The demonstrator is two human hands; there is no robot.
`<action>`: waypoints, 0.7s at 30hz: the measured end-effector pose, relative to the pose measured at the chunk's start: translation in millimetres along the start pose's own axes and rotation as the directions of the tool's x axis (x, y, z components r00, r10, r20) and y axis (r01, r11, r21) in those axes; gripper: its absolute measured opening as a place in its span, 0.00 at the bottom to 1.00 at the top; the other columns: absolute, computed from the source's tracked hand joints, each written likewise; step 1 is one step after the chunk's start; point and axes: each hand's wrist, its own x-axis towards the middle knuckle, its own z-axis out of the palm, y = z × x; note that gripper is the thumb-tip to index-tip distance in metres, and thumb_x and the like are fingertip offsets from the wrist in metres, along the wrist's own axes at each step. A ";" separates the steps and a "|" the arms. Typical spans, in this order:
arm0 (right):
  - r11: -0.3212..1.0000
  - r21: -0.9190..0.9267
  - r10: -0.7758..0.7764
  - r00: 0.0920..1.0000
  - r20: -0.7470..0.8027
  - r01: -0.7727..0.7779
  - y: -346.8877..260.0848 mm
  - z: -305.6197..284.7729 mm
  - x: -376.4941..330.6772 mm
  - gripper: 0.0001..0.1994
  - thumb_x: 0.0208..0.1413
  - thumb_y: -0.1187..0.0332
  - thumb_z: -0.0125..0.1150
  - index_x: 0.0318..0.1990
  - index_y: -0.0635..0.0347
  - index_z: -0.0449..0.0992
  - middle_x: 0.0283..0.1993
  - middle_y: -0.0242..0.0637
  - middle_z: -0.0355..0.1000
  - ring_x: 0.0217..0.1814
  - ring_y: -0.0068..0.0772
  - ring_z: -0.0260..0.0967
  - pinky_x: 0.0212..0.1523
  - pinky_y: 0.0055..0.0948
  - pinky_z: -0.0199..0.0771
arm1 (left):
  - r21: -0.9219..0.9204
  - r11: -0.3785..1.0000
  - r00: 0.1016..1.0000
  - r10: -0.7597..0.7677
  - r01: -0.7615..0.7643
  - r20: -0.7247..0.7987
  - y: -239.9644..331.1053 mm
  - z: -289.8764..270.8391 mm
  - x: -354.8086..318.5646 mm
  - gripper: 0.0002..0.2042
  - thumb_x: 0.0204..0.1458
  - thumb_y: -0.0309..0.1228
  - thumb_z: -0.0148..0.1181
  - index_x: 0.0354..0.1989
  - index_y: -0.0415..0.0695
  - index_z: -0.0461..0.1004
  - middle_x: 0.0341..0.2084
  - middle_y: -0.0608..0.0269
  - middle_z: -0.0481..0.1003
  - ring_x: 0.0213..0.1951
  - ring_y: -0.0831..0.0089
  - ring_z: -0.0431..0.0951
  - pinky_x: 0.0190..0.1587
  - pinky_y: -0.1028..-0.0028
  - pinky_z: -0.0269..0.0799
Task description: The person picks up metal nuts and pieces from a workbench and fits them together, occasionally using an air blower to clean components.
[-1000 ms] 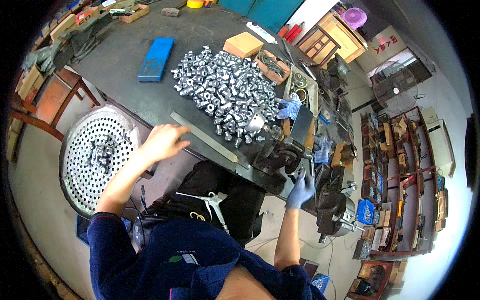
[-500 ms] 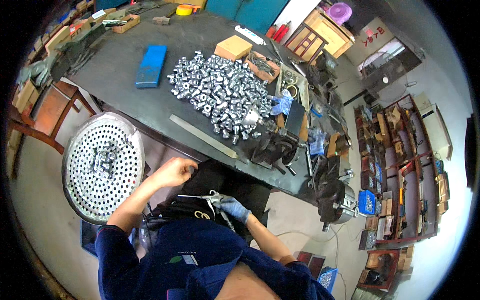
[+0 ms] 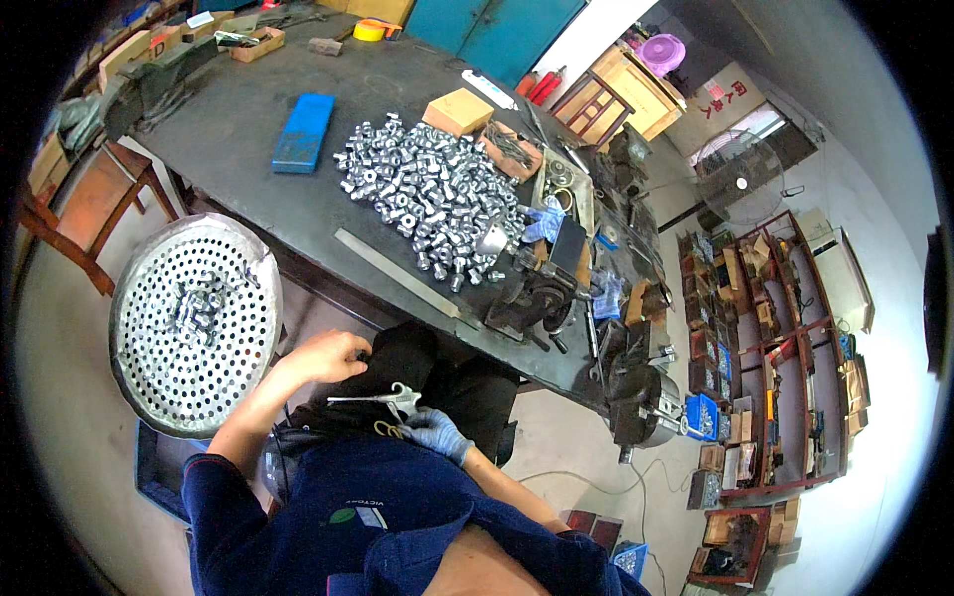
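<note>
My left hand [image 3: 336,356], bare, is closed over my lap beside the perforated metal tray; a small dark thing shows at its fingertips, too small to name. In a blue-grey glove, my right hand [image 3: 437,434] grips an air blow gun [image 3: 402,397] whose thin nozzle points left toward the left hand. Several shiny metal fittings [image 3: 196,316] lie in the round perforated tray [image 3: 139,372] at my left. A large heap of similar metal fittings [image 3: 427,189] covers the middle of the dark workbench [image 3: 238,214].
A bench vise [image 3: 529,303] stands at the bench's near right edge. A flat metal strip [image 3: 397,273] and a blue box [image 3: 303,134] lie by the heap. Cardboard boxes [image 3: 458,111] sit behind it. Shelves [image 3: 765,368] line the right wall; a wooden chair [image 3: 104,204] stands left.
The left hand has moved slightly left and down, with its fingers turned lower. The right hand has shifted left with the blow gun. The whole view has shifted a little.
</note>
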 end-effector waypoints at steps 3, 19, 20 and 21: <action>0.934 0.055 0.351 0.935 0.040 -0.353 -68.2 -10.8 -15.9 0.10 0.48 0.62 0.63 0.32 0.58 0.78 0.24 0.28 0.69 0.26 0.16 0.62 0.26 0.17 0.62 | 0.020 1.000 0.999 0.025 -0.024 -0.032 11.2 -5.6 -3.7 0.17 0.42 0.35 0.59 0.40 0.40 0.73 0.23 0.50 0.76 0.28 0.57 0.77 0.33 0.64 0.71; 0.577 -0.687 -0.562 0.825 0.058 0.441 -211.8 33.6 -6.6 0.26 0.38 0.56 0.63 0.45 0.61 0.68 0.48 0.46 0.62 0.51 0.46 0.57 0.52 0.39 0.60 | -0.972 0.207 0.994 0.016 -0.111 -0.110 65.7 40.0 17.5 0.29 0.45 0.26 0.56 0.58 0.33 0.55 0.51 0.55 0.65 0.52 0.69 0.64 0.56 0.71 0.57; 0.403 -0.799 -0.625 0.772 0.116 0.446 -216.0 38.8 -8.4 0.32 0.36 0.52 0.63 0.48 0.63 0.67 0.50 0.52 0.61 0.53 0.53 0.56 0.56 0.42 0.56 | -0.955 0.274 0.991 -0.033 -0.117 -0.132 68.2 42.9 15.1 0.29 0.46 0.28 0.57 0.57 0.33 0.55 0.50 0.55 0.66 0.52 0.69 0.65 0.55 0.71 0.58; 0.358 -0.875 -0.500 0.859 0.114 0.325 -216.6 43.9 -7.9 0.34 0.35 0.52 0.63 0.49 0.63 0.65 0.51 0.52 0.60 0.53 0.55 0.55 0.56 0.43 0.56 | -0.932 0.341 0.984 -0.080 -0.120 -0.156 70.7 46.3 12.9 0.29 0.47 0.30 0.59 0.57 0.33 0.55 0.50 0.54 0.66 0.51 0.70 0.65 0.54 0.72 0.60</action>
